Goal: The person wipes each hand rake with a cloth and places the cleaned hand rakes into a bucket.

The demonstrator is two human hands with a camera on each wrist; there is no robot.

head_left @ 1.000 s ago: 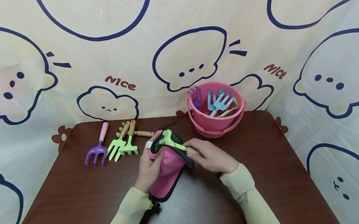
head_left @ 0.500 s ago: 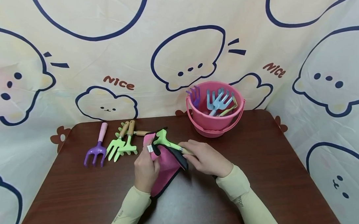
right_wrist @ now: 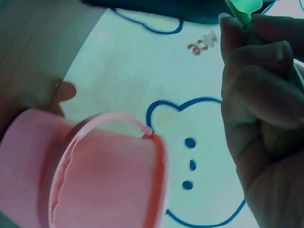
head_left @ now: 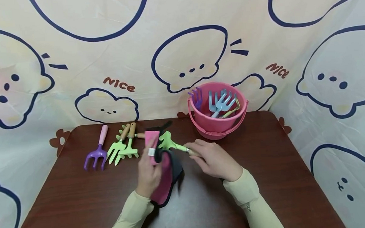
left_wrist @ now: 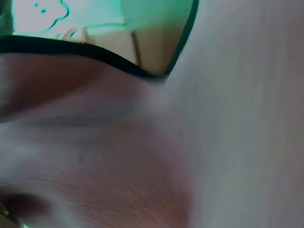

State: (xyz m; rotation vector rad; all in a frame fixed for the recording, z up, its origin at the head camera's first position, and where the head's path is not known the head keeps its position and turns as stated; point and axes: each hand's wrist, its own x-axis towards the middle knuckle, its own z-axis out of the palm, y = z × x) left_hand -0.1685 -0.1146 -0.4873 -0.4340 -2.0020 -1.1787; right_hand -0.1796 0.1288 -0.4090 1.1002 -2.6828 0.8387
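Observation:
In the head view my left hand grips a pink fabric piece with black edging, a dark grey side and a small white label. Whether it is a pouch or something else I cannot tell. My right hand holds a small green hand rake by its wooden handle, which the fingers partly cover. The rake's head is at the upper right edge of the fabric; contact cannot be made out. In the right wrist view the curled fingers surround the handle. Fabric and blur fill most of the left wrist view.
A pink bucket at the back holds purple, light blue and green tools. On the left lie a purple fork with a pink handle and several green tools with wooden handles. A printed cloth hangs behind the brown table.
The fabric's upper part has shifted left and turned, with its dark side now facing right. The rake's head, formerly over the fabric, is now at its edge. Both hands have moved slightly.

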